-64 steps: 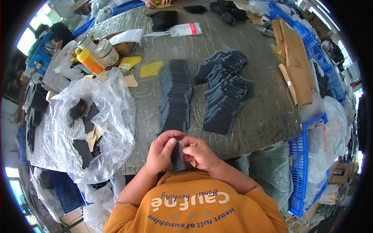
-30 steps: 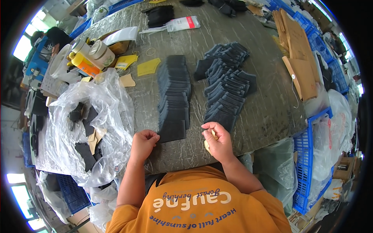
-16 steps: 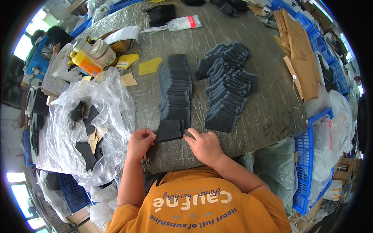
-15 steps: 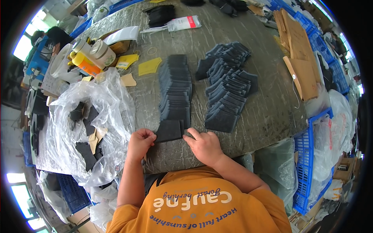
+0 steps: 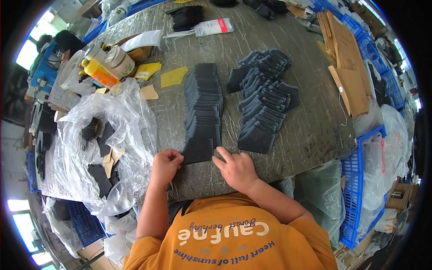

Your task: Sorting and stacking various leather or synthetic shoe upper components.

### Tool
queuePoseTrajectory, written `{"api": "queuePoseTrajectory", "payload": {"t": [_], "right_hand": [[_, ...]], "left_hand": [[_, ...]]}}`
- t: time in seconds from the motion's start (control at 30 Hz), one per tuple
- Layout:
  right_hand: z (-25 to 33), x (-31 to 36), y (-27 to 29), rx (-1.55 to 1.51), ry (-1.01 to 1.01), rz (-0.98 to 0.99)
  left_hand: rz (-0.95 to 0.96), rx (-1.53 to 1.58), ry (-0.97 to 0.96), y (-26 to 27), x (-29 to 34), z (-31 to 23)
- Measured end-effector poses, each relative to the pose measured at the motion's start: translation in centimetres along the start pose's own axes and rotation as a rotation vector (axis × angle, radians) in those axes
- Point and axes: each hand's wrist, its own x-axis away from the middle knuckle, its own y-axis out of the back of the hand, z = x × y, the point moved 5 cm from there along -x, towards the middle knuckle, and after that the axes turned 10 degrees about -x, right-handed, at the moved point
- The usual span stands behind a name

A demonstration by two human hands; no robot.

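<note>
A dark fabric panel (image 5: 198, 151) lies at the near end of a long overlapping row of similar dark panels (image 5: 203, 101). My left hand (image 5: 165, 165) pinches its left corner between thumb and fingertips. At the panel's right edge rests my right hand (image 5: 236, 168), index and middle fingers stretched out apart, the other fingers curled; nothing shows in its grasp. To the right, a second fanned group of dark cut panels (image 5: 263, 103) lies on the table, its nearest pieces just beyond my right hand.
The grey worktable (image 5: 310, 130) holds a crumpled clear plastic bag (image 5: 135, 112) with dark scraps at left. Bottles and a lidded cup (image 5: 119, 63) stand behind it. Brown paper (image 5: 346, 85) lies along the right edge, beside a blue crate (image 5: 353, 193). Another person (image 5: 67, 45) is at far left.
The near panel has shifted slightly right, with my left hand moving the same way, and now sits more in line with the row. My right hand has barely moved.
</note>
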Motion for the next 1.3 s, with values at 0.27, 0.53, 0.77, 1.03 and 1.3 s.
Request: {"api": "queuePoseTrajectory", "payload": {"t": [0.27,0.53,0.77,1.03,1.3], "right_hand": [[0.3,-0.6,-0.3,0.064,0.088,0.08],[0.4,-0.9,-0.5,0.099,0.057,0.207],[-0.6,-0.7,0.0,-0.146,0.017,0.092],[-4.2,0.0,3.4,-0.968,-0.595,-0.204],[-6.5,2.7,6.9,-0.155,-0.486,-0.262]], "left_hand": [[0.009,-0.043,-0.002,0.1,0.1,-0.4],[-0.133,-0.307,-0.115,0.2,0.2,-1.3],[-0.195,-0.443,-0.298,0.3,0.1,-1.5],[0.072,0.071,-0.286,-2.6,1.9,-3.7],[-0.192,-0.721,-0.646,-3.9,-0.7,-9.2]]}}
